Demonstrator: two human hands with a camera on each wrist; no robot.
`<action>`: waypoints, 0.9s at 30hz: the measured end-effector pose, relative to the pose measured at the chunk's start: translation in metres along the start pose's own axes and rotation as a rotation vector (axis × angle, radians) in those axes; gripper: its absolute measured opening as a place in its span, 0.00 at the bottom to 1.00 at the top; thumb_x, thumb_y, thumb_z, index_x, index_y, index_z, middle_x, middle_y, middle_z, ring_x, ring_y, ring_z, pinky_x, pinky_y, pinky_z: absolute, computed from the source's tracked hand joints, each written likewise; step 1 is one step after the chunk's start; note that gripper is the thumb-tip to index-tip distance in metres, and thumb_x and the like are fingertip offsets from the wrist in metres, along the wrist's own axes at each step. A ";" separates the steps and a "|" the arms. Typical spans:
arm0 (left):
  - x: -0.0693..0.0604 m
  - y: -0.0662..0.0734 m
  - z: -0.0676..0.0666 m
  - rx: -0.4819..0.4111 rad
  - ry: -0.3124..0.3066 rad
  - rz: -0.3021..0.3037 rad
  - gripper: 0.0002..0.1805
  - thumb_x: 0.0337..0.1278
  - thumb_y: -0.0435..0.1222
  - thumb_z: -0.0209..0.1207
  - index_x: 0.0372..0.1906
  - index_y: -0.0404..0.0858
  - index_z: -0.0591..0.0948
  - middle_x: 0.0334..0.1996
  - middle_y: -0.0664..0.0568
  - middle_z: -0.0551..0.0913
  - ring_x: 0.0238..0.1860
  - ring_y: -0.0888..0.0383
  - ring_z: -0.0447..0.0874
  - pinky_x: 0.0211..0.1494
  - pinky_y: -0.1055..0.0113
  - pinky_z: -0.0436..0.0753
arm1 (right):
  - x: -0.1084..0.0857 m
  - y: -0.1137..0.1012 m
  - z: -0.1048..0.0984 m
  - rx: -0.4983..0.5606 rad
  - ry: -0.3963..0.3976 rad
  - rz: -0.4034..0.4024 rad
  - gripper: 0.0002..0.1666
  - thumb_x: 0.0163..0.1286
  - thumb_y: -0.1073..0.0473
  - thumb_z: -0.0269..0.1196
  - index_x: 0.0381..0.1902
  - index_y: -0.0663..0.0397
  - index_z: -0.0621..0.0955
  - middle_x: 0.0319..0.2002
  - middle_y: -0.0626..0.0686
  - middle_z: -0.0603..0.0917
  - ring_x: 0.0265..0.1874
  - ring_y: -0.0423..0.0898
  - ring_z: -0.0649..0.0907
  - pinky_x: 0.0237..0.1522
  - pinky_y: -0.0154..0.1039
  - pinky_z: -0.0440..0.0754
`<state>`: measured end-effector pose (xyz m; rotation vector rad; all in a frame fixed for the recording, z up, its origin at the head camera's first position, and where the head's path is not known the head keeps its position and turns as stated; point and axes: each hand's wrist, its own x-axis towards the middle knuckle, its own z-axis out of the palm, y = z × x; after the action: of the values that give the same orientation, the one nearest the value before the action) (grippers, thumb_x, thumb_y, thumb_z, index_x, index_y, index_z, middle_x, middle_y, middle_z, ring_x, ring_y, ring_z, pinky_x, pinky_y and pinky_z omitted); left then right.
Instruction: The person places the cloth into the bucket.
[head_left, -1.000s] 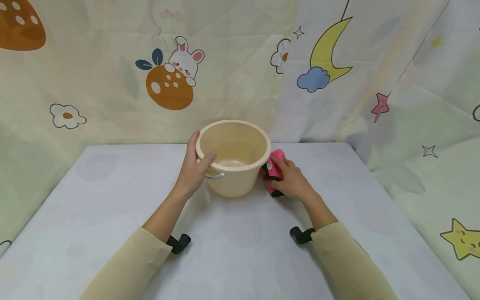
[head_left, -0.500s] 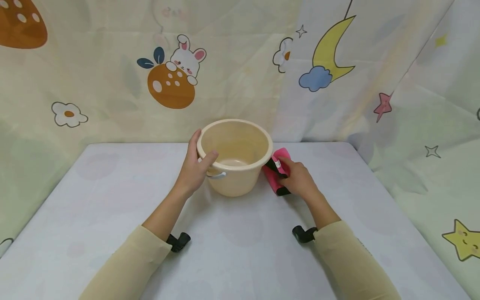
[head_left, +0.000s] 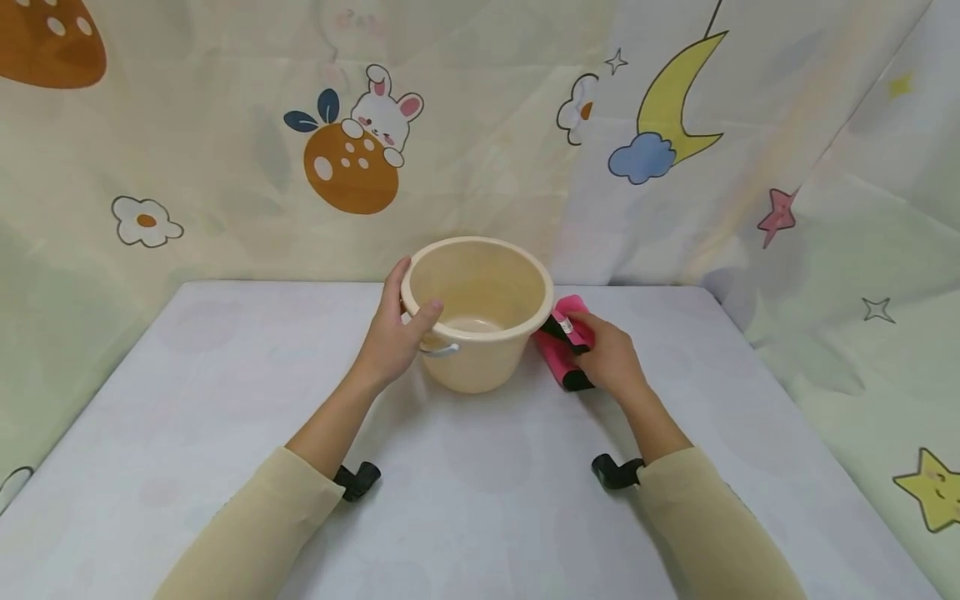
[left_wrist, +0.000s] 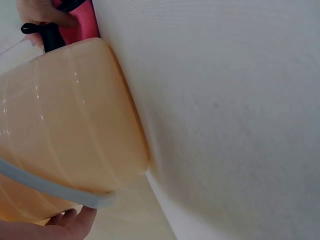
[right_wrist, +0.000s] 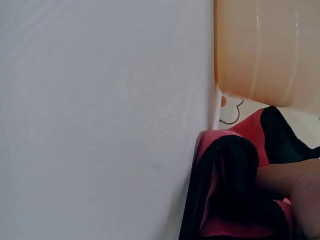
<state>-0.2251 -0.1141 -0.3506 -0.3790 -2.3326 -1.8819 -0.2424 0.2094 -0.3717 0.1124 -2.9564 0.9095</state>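
A cream plastic bucket [head_left: 476, 367] with a light grey handle [head_left: 440, 350] stands upright on the table. My left hand [head_left: 392, 337] grips its left side, the thumb over the rim and the fingers around the outside. To the right of the bucket, a folded pink cloth with black trim [head_left: 558, 358] and a small white tag lies on the table. My right hand [head_left: 611, 358] pinches its upper layer, which is partly raised. In the right wrist view the cloth [right_wrist: 240, 205] shows open folds between its layers; most of that hand's fingers are hidden there.
The white-covered table [head_left: 480, 508] meets a printed fabric curtain [head_left: 480, 150] just behind the bucket. Black wrist devices stick out near both sleeves, the left one [head_left: 360, 482] and the right one [head_left: 615, 472].
My right hand has drawn the cloth's upper layer slightly rightward, and its folds have tilted and spread. The left hand keeps its grip on the bucket. The head view has shifted a little.
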 end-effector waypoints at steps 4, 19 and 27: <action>0.001 -0.001 0.001 0.004 -0.002 0.005 0.46 0.71 0.50 0.56 0.84 0.50 0.44 0.79 0.46 0.56 0.75 0.47 0.63 0.73 0.46 0.70 | -0.001 0.002 -0.005 0.023 0.031 -0.003 0.39 0.63 0.70 0.64 0.73 0.53 0.73 0.66 0.67 0.77 0.64 0.65 0.75 0.62 0.61 0.76; 0.000 0.001 0.000 0.020 0.001 0.003 0.46 0.70 0.51 0.56 0.84 0.50 0.45 0.80 0.47 0.57 0.75 0.47 0.63 0.74 0.44 0.68 | -0.006 0.006 -0.024 0.096 0.035 0.005 0.36 0.67 0.65 0.65 0.74 0.51 0.72 0.67 0.68 0.75 0.66 0.67 0.72 0.63 0.64 0.75; 0.000 0.001 -0.001 0.025 -0.001 0.003 0.46 0.70 0.51 0.56 0.84 0.50 0.45 0.80 0.48 0.56 0.76 0.46 0.61 0.74 0.43 0.67 | -0.009 0.005 -0.041 0.191 0.006 0.026 0.38 0.68 0.62 0.65 0.76 0.50 0.70 0.70 0.67 0.71 0.67 0.66 0.71 0.62 0.62 0.76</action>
<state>-0.2246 -0.1145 -0.3495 -0.3809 -2.3522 -1.8495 -0.2327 0.2370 -0.3412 0.0776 -2.8653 1.1920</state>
